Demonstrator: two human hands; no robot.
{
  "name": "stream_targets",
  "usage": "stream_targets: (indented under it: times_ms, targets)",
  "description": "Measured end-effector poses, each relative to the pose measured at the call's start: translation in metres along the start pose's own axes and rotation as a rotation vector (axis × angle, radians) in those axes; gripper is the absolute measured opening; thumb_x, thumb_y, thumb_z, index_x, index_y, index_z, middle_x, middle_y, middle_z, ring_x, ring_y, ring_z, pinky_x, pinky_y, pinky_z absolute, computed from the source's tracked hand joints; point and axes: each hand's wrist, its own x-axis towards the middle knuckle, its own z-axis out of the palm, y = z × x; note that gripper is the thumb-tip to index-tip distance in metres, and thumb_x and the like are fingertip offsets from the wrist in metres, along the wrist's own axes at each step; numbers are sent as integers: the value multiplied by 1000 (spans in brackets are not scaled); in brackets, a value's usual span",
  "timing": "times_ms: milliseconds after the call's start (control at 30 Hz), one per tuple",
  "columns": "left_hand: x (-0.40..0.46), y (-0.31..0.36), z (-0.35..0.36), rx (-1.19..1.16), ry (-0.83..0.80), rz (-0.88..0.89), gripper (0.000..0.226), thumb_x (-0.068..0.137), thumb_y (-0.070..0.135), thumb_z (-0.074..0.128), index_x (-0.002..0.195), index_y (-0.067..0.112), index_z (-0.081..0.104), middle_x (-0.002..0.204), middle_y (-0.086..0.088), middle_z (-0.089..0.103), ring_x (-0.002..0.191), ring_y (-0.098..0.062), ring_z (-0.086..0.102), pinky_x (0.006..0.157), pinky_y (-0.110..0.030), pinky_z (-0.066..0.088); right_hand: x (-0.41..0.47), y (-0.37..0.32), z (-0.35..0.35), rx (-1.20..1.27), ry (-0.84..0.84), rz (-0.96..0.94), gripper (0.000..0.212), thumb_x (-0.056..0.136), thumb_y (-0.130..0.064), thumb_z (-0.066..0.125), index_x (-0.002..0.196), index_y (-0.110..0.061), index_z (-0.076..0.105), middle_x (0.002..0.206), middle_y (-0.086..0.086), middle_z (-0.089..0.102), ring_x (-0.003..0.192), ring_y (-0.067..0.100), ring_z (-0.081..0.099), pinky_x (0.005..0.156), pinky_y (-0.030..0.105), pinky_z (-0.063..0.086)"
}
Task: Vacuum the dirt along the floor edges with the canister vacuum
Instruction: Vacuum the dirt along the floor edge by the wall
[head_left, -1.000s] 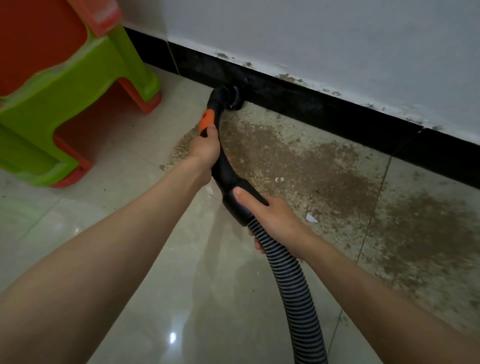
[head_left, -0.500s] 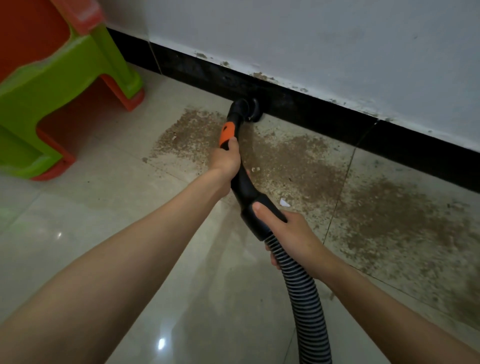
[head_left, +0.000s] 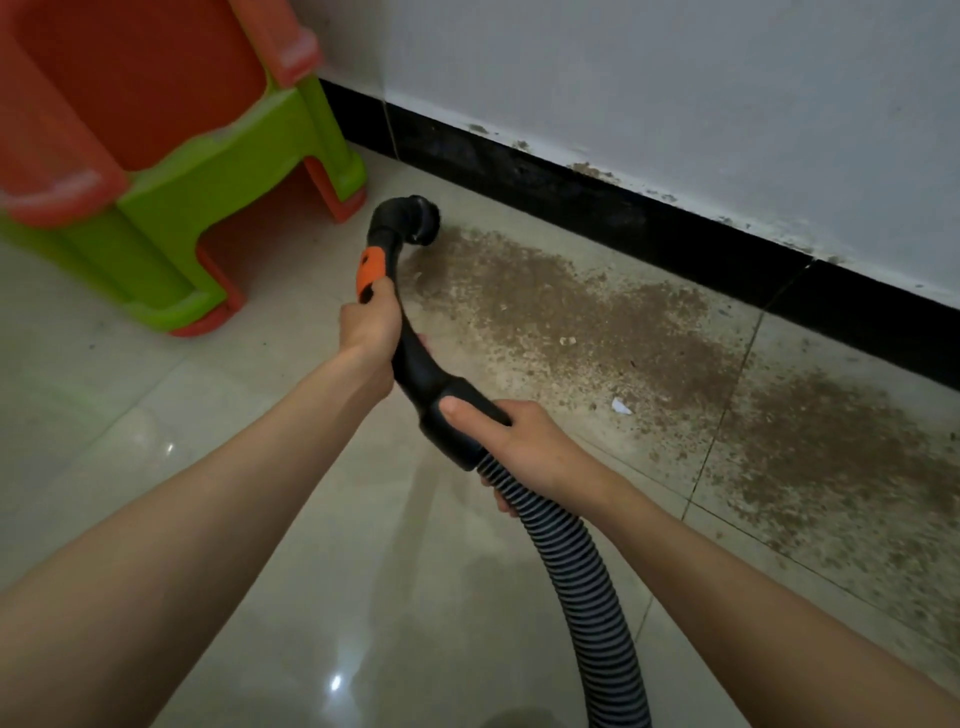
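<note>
1. Left hand (head_left: 370, 328) is wrapped tight round the black vacuum handle (head_left: 415, 358), fingers closed, thumb side just under the orange switch (head_left: 371, 275).
2. Right hand (head_left: 524, 441) is clenched round the handle's thick cuff end, thumb (head_left: 462, 410) lying flat on top, where the ribbed hose (head_left: 587, 587) joins.
3. Hose runs from the cuff toward 5 o'clock and leaves the frame at the bottom edge.
4. Nozzle (head_left: 415, 221), at 12 o'clock from the left hand, curves down to the tiled floor (head_left: 218, 519); it sits at the left end of the dirt patch (head_left: 571, 317), near the black baseboard (head_left: 649, 234) but apart from it.
5. Brown dirt spreads from the nozzle toward 3 o'clock along the baseboard; a white scrap (head_left: 621, 407) lies in it.
6. Stacked green and orange plastic stools (head_left: 171, 171) stand at 10 o'clock, apart from the nozzle.
7. Canister body is out of view.
</note>
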Motion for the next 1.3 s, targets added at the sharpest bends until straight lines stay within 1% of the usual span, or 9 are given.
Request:
stream_targets:
  times_ms: [100,233,400,533,600,667,900,1133,1300]
  targets:
    - [5,-3,-44,-114,53,-25,71,90,59,49,133,3,43,90,-19,61,53,-25,55,50,-31,47,6,-10,22,-65,-104,0,52,82,-65,63,83,-13,61,56,0,61,40,16,58,40,23,46]
    - [13,-14,-89,-183,212,-57,62,91,54,51,124,2,46,72,-12,54,50,-24,53,37,-25,43,15,-17,48,-174,-230,1,56,79,-71,62,88,-15,63,64,1,62,45,15,61,47,26,53]
    - [25,-33,-119,-215,307,-68,55,96,47,47,126,1,43,74,-11,52,46,-20,52,31,-20,41,28,-7,76,-335,-209,-36,61,75,-78,59,95,-20,55,85,4,65,55,15,65,49,28,56]
    - [46,-28,-114,-133,318,-19,62,95,53,45,123,-3,48,95,-21,65,53,-25,61,51,-32,53,45,2,84,-428,-106,-109,56,75,-80,56,89,-26,50,87,-1,63,73,17,65,60,35,53]
    - [61,-20,-110,-58,331,-10,65,95,54,42,127,-2,47,117,-25,62,86,-36,67,79,-43,56,57,0,84,-432,-55,-120,52,79,-78,54,86,-26,50,87,-3,61,76,15,62,60,31,48]
    - [76,-8,-106,-6,330,6,65,96,52,41,132,-3,42,126,-25,57,108,-41,61,92,-48,51,72,-6,84,-386,-15,-134,51,81,-76,54,83,-25,51,84,-4,61,74,15,62,61,31,49]
    - [131,31,-105,1,280,34,61,100,49,34,142,6,35,139,-15,49,123,-31,53,101,-42,46,125,-38,88,-260,-19,-132,51,81,-72,58,84,-22,55,89,4,67,75,23,67,70,40,58]
    - [134,9,-98,-113,287,36,62,98,48,40,142,5,31,134,-14,50,116,-31,57,97,-44,49,111,-21,75,-252,-25,-119,53,81,-71,58,89,-19,59,79,0,66,59,12,63,54,28,54]
    - [126,2,-84,-20,264,46,68,96,50,43,145,6,25,137,-16,47,117,-36,56,98,-45,48,100,-12,64,-180,-5,-116,46,83,-66,61,88,-21,59,75,0,65,44,2,57,44,20,47]
